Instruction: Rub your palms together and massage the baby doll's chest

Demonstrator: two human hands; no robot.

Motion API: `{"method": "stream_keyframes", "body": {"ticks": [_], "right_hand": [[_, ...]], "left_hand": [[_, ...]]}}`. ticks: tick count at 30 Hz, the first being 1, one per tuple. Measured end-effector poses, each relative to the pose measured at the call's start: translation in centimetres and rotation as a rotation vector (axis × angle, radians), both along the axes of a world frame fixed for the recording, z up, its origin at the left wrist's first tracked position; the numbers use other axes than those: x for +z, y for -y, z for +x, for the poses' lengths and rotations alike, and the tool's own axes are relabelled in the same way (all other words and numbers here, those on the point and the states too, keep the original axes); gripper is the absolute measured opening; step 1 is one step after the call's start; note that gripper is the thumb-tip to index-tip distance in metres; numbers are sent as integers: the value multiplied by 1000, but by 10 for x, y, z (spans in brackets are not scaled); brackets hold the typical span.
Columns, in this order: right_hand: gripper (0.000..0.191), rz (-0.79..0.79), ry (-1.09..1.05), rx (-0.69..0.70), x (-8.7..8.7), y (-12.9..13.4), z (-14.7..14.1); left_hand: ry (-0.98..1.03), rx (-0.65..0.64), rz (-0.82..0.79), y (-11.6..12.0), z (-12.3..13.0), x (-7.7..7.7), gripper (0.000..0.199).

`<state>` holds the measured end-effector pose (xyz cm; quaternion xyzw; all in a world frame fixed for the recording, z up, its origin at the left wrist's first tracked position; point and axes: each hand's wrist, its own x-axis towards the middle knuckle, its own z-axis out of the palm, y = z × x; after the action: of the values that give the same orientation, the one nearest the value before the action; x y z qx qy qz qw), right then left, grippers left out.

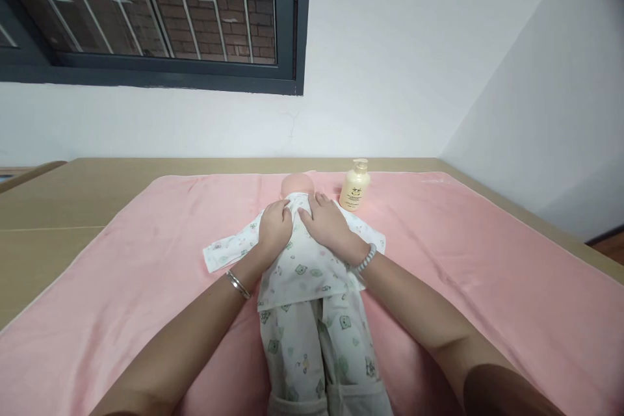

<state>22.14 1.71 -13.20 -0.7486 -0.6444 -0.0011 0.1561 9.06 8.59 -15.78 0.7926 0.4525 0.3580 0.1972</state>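
Note:
A baby doll lies on a pink cloth, its bare head at the far end. It wears a white printed top with sleeves spread to both sides, and matching trousers. My left hand rests on the left upper part of the top, near the shoulder, its fingers close together. My right hand lies flat on the right upper chest, fingers stretched and the thumb apart. Neither hand has anything visible gripped in it.
A pale yellow pump bottle stands on the cloth, right of the doll's head. The cloth covers a wooden surface. Behind it are a white wall and a dark-framed barred window.

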Motion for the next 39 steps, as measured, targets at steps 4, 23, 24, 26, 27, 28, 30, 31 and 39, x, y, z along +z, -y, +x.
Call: {"method": "stream_keyframes", "body": {"ticks": [4,23,24,26,27,28,30,31,39], "right_hand": [[59,131,183,113,-10,26,-31],[65,3,111,-47,2,17,-18],[65,16,151,-39,3,22,-23],[63,38,178,1,3,24,-25],[61,42,159,23,4,22,-22],[59,42,122,40,4,18,-17],[53,28,23,56,6,5,-3],[49,16,-23,57,6,-1,4],[42,65,-20,46,0,-10,14]], "left_hand": [[-1,-11,-34,-2,-2,2,45],[-154,8,-20,0,4,5,46],[-145,1,-58,-4,2,6,46],[-160,3,-81,-8,1,9,47],[-190,5,-57,-6,1,10,47],[-232,7,-15,-1,2,11,46],[-308,11,91,14,6,11,47],[-329,14,136,22,8,11,47],[-312,-5,122,44,13,3,57]]}}
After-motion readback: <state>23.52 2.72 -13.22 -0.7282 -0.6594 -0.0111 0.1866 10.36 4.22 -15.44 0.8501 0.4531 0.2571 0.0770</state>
